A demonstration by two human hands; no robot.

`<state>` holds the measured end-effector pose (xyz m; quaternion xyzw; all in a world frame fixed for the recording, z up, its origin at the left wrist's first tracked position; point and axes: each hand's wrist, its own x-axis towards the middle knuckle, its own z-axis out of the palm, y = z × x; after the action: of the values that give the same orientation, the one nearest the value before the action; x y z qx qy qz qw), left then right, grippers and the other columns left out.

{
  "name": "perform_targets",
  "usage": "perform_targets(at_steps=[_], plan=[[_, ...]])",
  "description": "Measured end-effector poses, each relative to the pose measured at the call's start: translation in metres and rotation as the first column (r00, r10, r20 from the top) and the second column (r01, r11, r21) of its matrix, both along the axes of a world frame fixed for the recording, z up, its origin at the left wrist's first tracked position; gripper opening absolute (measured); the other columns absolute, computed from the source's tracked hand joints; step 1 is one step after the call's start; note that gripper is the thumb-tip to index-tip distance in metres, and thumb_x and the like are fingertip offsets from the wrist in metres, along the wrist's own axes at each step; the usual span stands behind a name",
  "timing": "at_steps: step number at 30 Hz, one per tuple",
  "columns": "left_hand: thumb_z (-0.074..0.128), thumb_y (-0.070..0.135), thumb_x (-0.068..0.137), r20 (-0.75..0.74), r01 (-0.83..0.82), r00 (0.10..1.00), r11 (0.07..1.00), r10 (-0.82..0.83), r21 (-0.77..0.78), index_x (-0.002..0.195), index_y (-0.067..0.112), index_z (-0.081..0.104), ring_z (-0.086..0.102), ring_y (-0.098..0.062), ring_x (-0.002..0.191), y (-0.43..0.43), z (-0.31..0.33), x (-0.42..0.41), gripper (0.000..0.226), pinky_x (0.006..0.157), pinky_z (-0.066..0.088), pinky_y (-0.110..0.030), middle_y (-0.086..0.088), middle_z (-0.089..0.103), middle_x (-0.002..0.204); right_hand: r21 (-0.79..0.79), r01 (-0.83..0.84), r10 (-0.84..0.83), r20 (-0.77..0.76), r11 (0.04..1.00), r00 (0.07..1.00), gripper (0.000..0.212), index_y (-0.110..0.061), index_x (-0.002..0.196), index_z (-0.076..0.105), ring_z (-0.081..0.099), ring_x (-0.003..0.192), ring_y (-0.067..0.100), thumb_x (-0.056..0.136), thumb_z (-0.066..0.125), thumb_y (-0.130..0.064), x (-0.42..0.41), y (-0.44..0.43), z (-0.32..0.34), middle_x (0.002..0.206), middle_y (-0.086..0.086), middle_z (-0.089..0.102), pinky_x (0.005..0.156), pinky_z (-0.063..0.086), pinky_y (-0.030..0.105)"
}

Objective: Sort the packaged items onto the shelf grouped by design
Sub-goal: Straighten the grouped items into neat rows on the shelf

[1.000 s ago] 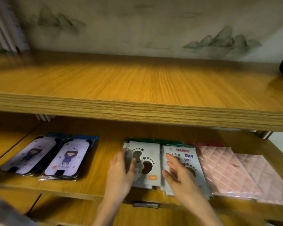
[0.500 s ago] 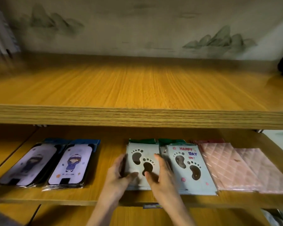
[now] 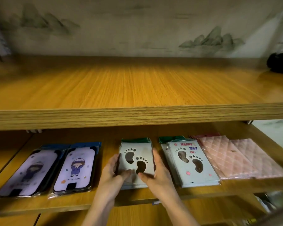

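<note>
both hands hold the footprint pack (image 3: pixel 136 158) in the middle of the lower shelf (image 3: pixel 108 137). the left hand (image 3: pixel 112 175) grips its left edge, fingers curled round the side and thumb lying on the front near the bottom. the right hand (image 3: pixel 160 174) grips the right edge the same way, its thumb also on the front, the two thumb tips close together under the dark footprints. the pack sits flat or nearly flat, green header toward the back; a blurred pale edge shows beneath its near end, perhaps another pack, though i cannot tell.

just right of it, apart from the right hand, lies the happy day pack (image 3: pixel 191 165), with the same footprints plus coloured lettering. touching that one's right side are two pink packs (image 3: pixel 219 157), quilted, side by side. at the left end of the shelf two cartoon packs (image 3: pixel 73 168) lie side by side, well apart from the left hand.

the upper shelf (image 3: pixel 137 88) juts out above. a dark thing (image 3: pixel 279 64) sits at its far right, before a wall (image 3: pixel 153 30) painted with mountains.
</note>
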<state>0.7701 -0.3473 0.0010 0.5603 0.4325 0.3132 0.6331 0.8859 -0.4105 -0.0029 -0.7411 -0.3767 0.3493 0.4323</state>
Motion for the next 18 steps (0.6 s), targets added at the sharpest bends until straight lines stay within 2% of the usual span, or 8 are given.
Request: perform_targets(at_steps=[3,7,10,13,15,18], plan=[[0.064,-0.005,0.075,-0.018,0.013,1.0,1.0,-0.013,-0.002,0.14,0.018,0.029,0.036,-0.012,0.128,0.003,-0.001,-0.006,0.077,0.109,0.026,-0.035,0.002,0.038,0.145,0.002,0.023,-0.022,-0.034,1.0,0.999,0.094,-0.03,0.148,0.004,0.014,0.142,0.01,0.08,0.069,-0.018,-0.002,0.003,-0.002,0.154,-0.014,0.016,0.115,0.015,0.032],[0.064,-0.003,0.076,-0.049,0.048,0.998,0.998,-0.047,0.032,0.141,0.021,0.025,0.033,-0.007,0.122,-0.003,-0.001,-0.009,0.079,0.109,0.026,-0.036,0.003,0.034,0.146,0.024,0.043,-0.04,-0.13,0.999,0.991,0.1,-0.035,0.146,0.003,0.016,0.142,0.008,0.077,0.071,-0.009,-0.003,0.001,-0.005,0.152,-0.017,0.024,0.116,0.013,0.036],[0.063,0.001,0.078,-0.082,0.061,0.995,0.997,-0.057,0.048,0.142,0.023,0.022,0.029,-0.013,0.133,-0.008,-0.002,-0.01,0.079,0.111,0.023,-0.037,0.003,0.031,0.148,0.022,0.058,-0.053,-0.173,0.998,0.983,0.104,-0.04,0.144,-0.002,0.014,0.142,0.008,0.077,0.07,-0.008,-0.005,-0.001,-0.005,0.151,-0.02,0.023,0.116,0.011,0.043],[0.063,0.002,0.079,-0.114,0.071,0.991,0.997,-0.066,0.041,0.143,0.024,0.021,0.028,-0.018,0.136,-0.009,-0.004,-0.011,0.08,0.112,0.022,-0.039,0.003,0.029,0.149,0.013,0.073,-0.069,-0.186,0.997,0.98,0.106,-0.042,0.144,-0.003,0.015,0.143,0.012,0.077,0.07,-0.007,-0.006,0.001,-0.006,0.155,-0.014,0.017,0.117,0.017,0.047],[0.064,0.003,0.079,-0.137,0.078,0.988,0.996,-0.071,0.041,0.142,0.024,0.021,0.029,-0.019,0.135,-0.008,-0.005,-0.012,0.08,0.112,0.023,-0.04,0.002,0.03,0.149,0.004,0.077,-0.075,-0.17,0.997,0.983,0.103,-0.04,0.145,-0.001,0.022,0.141,0.014,0.078,0.07,-0.007,-0.006,0.003,-0.006,0.154,-0.01,0.021,0.115,0.023,0.047],[0.065,0.003,0.077,-0.175,0.081,0.982,0.996,-0.072,0.045,0.141,0.022,0.025,0.033,-0.021,0.133,-0.006,-0.004,-0.013,0.078,0.11,0.026,-0.041,0.0,0.035,0.146,-0.01,0.056,-0.056,-0.127,0.998,0.99,0.097,-0.036,0.146,0.003,0.025,0.14,0.015,0.08,0.067,-0.007,-0.008,0.008,-0.008,0.152,-0.007,0.026,0.115,0.025,0.044]])
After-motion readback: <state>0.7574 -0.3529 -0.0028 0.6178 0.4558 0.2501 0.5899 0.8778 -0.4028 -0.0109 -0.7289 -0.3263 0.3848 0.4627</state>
